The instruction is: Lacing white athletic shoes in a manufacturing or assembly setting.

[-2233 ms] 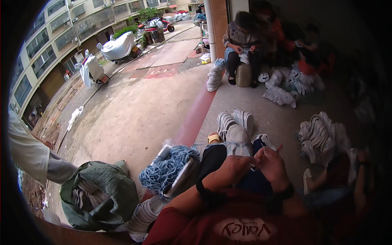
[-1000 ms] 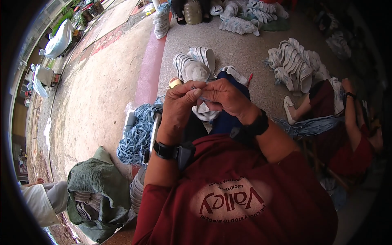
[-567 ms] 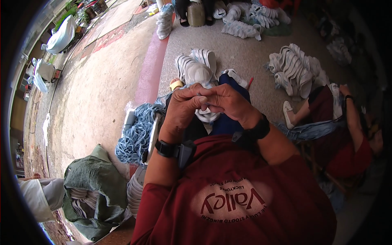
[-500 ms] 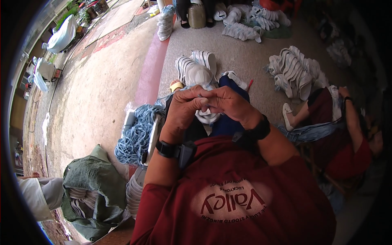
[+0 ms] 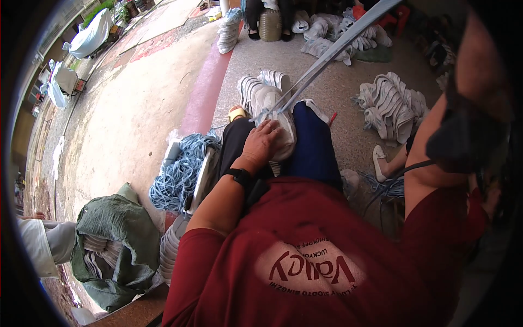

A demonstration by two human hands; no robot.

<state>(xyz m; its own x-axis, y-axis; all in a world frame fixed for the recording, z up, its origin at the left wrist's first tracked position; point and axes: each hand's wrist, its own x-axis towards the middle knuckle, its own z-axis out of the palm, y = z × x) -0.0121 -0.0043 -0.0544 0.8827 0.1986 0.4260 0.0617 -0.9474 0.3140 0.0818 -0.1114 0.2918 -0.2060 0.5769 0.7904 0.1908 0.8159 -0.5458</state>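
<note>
Nearest, the person's red shirt (image 5: 305, 261) fills the lower frame. At near left a green sack (image 5: 117, 240) lies open on the ground with pale shoe parts stacked inside; another person's pale sleeve (image 5: 41, 245) shows at the left edge beside it.

The left hand (image 5: 261, 143), a black band on its wrist, rests palm down on a grey-white shoe (image 5: 269, 109) that lies on the lap, between the black trouser leg and a dark blue cloth (image 5: 313, 144). The fingers are spread and lie flat, pressing on the shoe rather than curling around it.

The right arm is raised close to the camera at the right; a dark wrist band (image 5: 463, 141) shows, but the right hand itself is lost in the dark rim, so I cannot tell how its fingers are set. A pale blue lace (image 5: 332, 52) runs taut from the shoe's upper, just beyond the left fingertips, up and to the right toward that raised arm.

Left of the lap, a heap of light blue laces (image 5: 182, 174) sits on the ground by the red kerb strip (image 5: 201, 92).

Farther right, a pile of white shoes (image 5: 389, 103) lies on the grey pavement. At the far end, more white shoes (image 5: 332, 32) surround another seated person's feet.
</note>
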